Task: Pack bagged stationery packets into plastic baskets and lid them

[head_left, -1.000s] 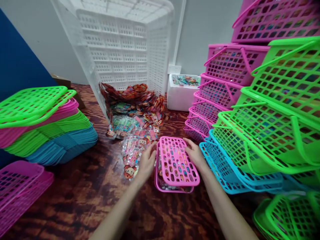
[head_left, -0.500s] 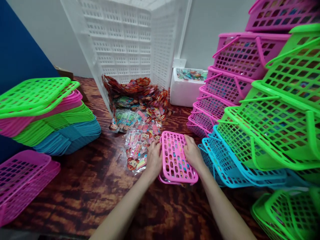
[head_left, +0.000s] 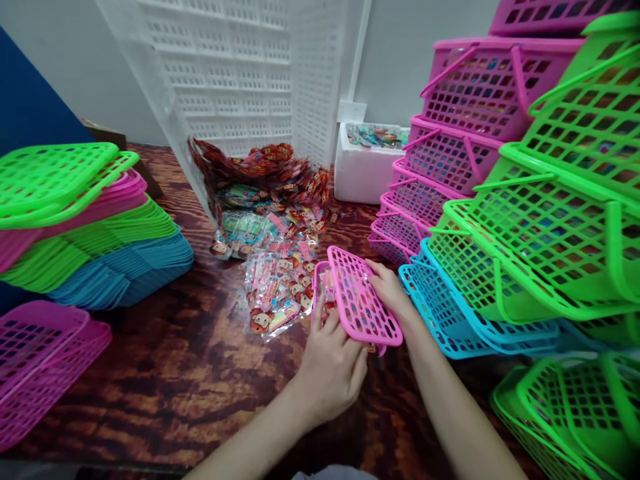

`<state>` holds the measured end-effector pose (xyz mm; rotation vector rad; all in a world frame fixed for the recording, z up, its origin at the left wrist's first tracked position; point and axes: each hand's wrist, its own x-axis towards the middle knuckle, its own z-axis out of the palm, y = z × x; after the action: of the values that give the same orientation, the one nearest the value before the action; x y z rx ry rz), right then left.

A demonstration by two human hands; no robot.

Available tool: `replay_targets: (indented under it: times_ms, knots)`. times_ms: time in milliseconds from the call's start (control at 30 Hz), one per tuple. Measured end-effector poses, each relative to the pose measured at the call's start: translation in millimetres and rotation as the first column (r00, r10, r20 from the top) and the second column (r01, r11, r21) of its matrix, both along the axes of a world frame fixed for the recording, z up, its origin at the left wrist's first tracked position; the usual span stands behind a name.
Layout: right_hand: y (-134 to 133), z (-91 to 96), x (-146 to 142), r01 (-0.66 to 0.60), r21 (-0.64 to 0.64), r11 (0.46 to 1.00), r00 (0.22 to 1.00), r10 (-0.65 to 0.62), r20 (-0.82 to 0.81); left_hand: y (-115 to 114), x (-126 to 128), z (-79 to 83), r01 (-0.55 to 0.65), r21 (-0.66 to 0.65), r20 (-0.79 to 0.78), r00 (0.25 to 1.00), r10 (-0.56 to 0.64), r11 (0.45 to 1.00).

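A small pink basket filled with colourful packets sits on the wooden table in front of me. Its pink perforated lid is tilted up on the left side. My right hand grips the lid's right edge, fingers curled over it. My left hand rests at the basket's near left side, fingers bent against the basket under the lid. A loose pile of packets lies just left of the basket.
A tall white crate spills red packets at the back. Stacked lids in green, pink and blue stand at the left. Filled pink baskets, green baskets and a blue basket rise at the right. A white foam box sits behind.
The lid lay flat on the basket with a hand on each side; now its left edge is raised. My left hand has come back toward me to the basket's near side.
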<state>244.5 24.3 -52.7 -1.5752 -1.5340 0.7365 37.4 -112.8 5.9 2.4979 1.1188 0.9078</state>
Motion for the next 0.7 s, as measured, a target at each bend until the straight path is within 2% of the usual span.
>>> replay_targets:
  times_ms: [233,333,500,567,700]
  knots:
    - [-5.2,-5.1,3.5,-0.037,-0.023,0.999,0.99,0.034,-0.137,33.6,23.5,13.7,0.137,-0.026,-0.156,0.978,-0.14,0.99]
    - [-6.2,-7.9,3.2,-0.007,-0.012,1.0,0.989,0.005,-0.151,35.5,27.1,3.7,0.083,-0.03,-0.189,0.978,-0.087,0.996]
    - [-2.3,-11.4,4.3,0.045,0.013,0.999,0.988,-0.043,-0.151,25.1,30.3,-20.3,-0.034,-0.026,-0.113,0.993,0.031,0.999]
    - [-0.2,-14.4,5.4,0.052,0.004,0.999,0.985,-0.05,-0.167,24.2,29.2,-18.9,-0.041,-0.03,-0.104,0.994,0.038,0.999]
    - [1.6,-21.1,6.4,0.05,-0.026,0.998,0.975,-0.055,-0.215,31.9,24.0,-4.3,-0.01,-0.024,-0.091,0.996,0.008,1.0]
